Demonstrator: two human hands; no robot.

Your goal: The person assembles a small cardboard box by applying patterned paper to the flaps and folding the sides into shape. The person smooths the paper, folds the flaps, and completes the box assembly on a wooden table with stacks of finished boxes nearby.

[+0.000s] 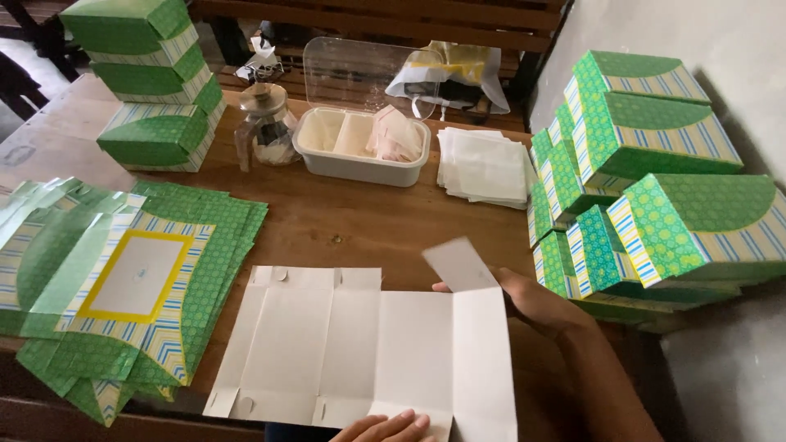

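A flat unfolded cardboard box blank [352,344] lies white side up on the wooden table [344,217] in front of me. My right hand [532,299] grips its right end panel, and a flap near it is lifted. My left hand [385,428] rests on the blank's near edge at the bottom of the view, fingers spread on the card.
A stack of flat green patterned blanks [123,286] lies at the left. Folded green boxes are piled at the right [647,196] and far left [155,90]. A white tub [360,160] with its clear lid up, a glass jar [266,127] and white paper sheets [483,168] stand behind.
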